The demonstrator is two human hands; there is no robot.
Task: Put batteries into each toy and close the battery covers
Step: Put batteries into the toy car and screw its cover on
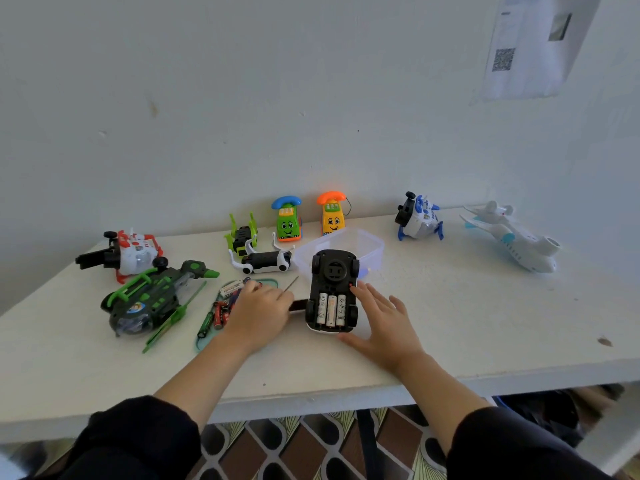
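Observation:
A black toy car lies upside down in the middle of the white table. Its battery bay is uncovered, with three white batteries side by side in it. My left hand rests just left of the car, and the dark battery cover pokes out from under its thumb side. The thin metal shaft of a screwdriver sticks out behind its knuckles. My right hand lies flat with fingers spread along the car's right side, its thumb against the car's near end.
A teal-rimmed tray of loose batteries lies under my left fingers. A clear plastic tub stands behind the car. Around them are a green helicopter, a red-white helicopter, two phone toys, and two planes to the right.

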